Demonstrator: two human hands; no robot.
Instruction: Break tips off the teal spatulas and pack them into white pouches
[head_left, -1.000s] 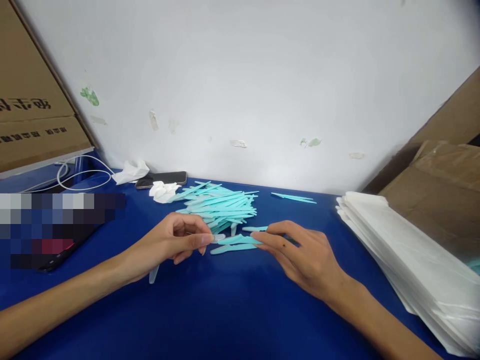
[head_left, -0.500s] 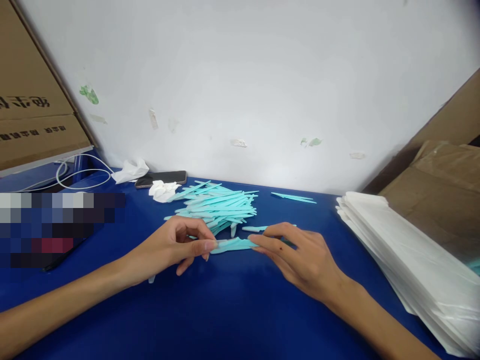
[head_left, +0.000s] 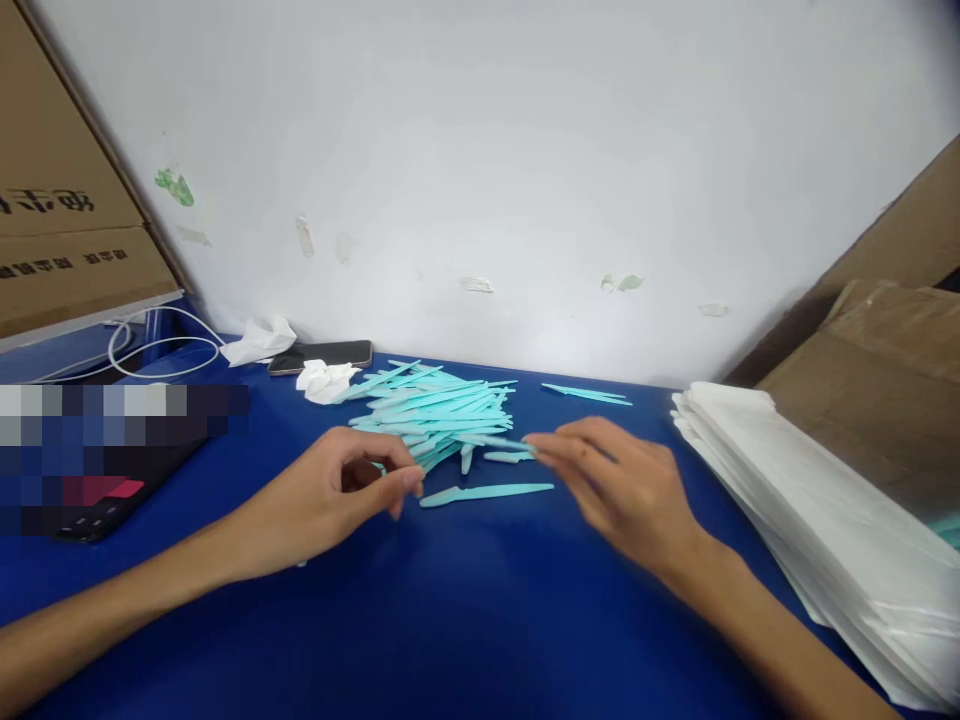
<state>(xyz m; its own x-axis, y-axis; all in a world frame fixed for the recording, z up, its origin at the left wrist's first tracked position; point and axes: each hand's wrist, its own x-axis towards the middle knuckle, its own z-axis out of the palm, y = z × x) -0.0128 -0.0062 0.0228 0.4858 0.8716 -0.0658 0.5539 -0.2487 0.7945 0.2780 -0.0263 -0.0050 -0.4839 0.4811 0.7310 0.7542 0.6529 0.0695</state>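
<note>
Between the thumb and fingers of my right hand [head_left: 600, 480] is a turquoise eyebrow razor [head_left: 495, 441], its paler end pointing left above the pile. My left hand [head_left: 360, 495] is curled, thumb and index finger close together in a pinch; whether anything small sits between them is hidden. Just right of its fingertips, another eyebrow razor [head_left: 510, 491] lies flat on the blue table [head_left: 480, 620]. Behind both hands spreads a loose pile of eyebrow razors [head_left: 442, 405]. One more razor [head_left: 506, 457] lies below the held one, partly covered by my right hand.
A few razors [head_left: 589, 394] lie apart near the wall. Crumpled tissues [head_left: 326, 381] and a phone [head_left: 322, 355] sit behind the pile on the left. White plastic bags [head_left: 810, 500] are stacked at right beside a brown carton [head_left: 870, 370]. A dark, partly blurred device [head_left: 97, 515] lies at left.
One razor that both hands were holding now rests on the table. My right hand has risen slightly and moved right with another razor in its fingers. The left hand has drawn back slightly left.
</note>
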